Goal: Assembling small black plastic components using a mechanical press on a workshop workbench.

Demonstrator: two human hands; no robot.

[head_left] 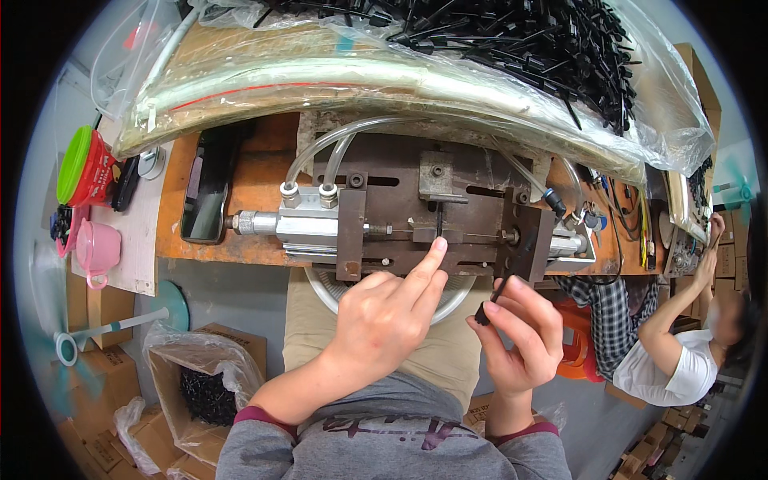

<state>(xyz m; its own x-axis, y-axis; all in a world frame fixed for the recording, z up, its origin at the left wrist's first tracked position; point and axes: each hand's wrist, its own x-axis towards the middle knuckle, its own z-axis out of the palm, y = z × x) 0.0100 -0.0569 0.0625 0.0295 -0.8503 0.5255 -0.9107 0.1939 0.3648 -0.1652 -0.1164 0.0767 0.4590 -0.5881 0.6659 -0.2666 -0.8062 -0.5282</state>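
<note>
Left hand (382, 324): half open, nothing gripped; a thin black piece (439, 218) is touched by the forefinger, at the machine (392, 160)'s middle, at 12 o'clock.
Right hand (526, 344): nearly closed; a black strip (482, 315) is pinched.
Black pile (576, 48): placed at 1 o'clock.

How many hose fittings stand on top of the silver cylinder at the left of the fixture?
2: left fitting, toward the outer end of the cylinder; right fitting, nearer the brown upright plate. None seem hidden.

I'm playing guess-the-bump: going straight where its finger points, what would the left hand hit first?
The left hand would probably meet the thin black piece right ahead, though they may already touch.
</note>
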